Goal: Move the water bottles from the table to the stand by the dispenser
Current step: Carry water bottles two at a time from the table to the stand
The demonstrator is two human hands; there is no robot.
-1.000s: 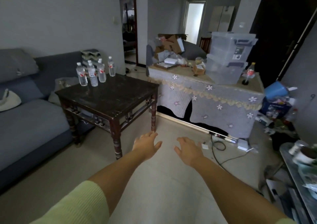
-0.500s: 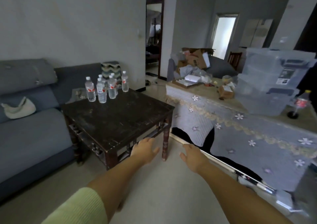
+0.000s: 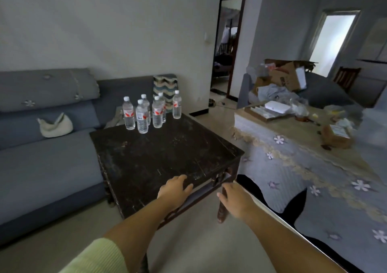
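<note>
Several clear water bottles [image 3: 142, 115] with white caps and red labels stand clustered at the far left corner of a dark wooden table [image 3: 167, 155]. One bottle [image 3: 177, 104] stands a little apart on the right of the cluster. My left hand [image 3: 174, 190] reaches forward over the table's near edge, fingers relaxed and holding nothing. Just off the table's near right corner, my right hand [image 3: 235, 199] is extended, fingers loosely spread and empty. Both hands are far short of the bottles. No dispenser or stand is in view.
A blue-grey sofa [image 3: 41, 164] runs along the left wall with a white bag [image 3: 55, 124] on it. To the right stands a low table under a flowered cloth [image 3: 303, 168], cluttered with boxes and papers. A doorway [image 3: 227, 46] opens behind.
The view has advanced toward the dark table, so the bottles look larger and nearer. Both hands have come forward from above the floor to the table's near edge.
</note>
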